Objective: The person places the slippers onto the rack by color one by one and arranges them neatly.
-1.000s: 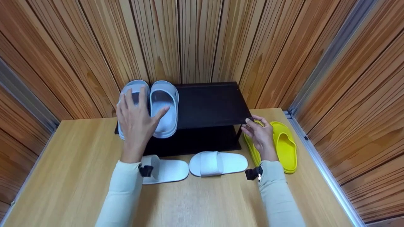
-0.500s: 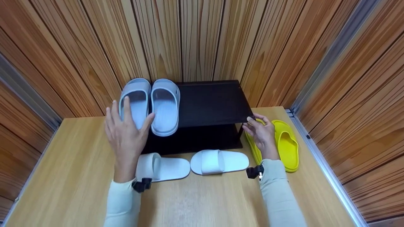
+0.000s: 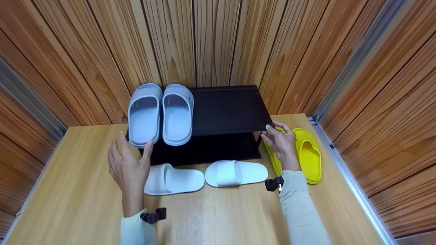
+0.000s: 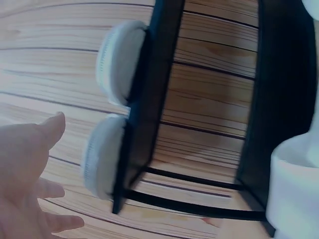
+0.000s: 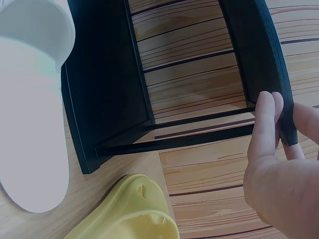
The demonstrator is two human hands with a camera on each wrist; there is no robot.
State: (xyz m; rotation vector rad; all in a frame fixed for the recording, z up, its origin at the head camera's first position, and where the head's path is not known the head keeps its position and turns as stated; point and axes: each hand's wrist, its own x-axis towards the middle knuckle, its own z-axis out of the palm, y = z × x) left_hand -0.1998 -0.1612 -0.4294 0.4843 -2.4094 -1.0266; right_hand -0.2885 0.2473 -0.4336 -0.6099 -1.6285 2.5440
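A black two-tier shoe rack (image 3: pixel 228 110) stands against the wooden wall. Two light grey slippers, one left (image 3: pixel 143 119) and one right (image 3: pixel 177 117), sit side by side on the left of its upper shelf. In front of the left slipper, my left hand (image 3: pixel 127 166) is spread with nothing in it; the left wrist view also shows that hand (image 4: pixel 22 169) apart from the slippers. My right hand (image 3: pixel 282 143) pinches the front right corner of the upper shelf between thumb and fingers, seen close in the right wrist view around the shelf edge (image 5: pixel 289 119).
Two white slides, one left (image 3: pixel 185 180) and one right (image 3: pixel 252 174), lie in front of the rack on the wooden surface (image 3: pixel 218 217). Yellow clogs (image 3: pixel 310 165) stand right of the rack, one partly behind my right hand. Wood-panelled walls (image 3: pixel 211 41) enclose the back and sides.
My left hand has drawn back from over the left grey slipper, toward me and slightly left, uncovering it. The right hand has stayed on the rack's corner.
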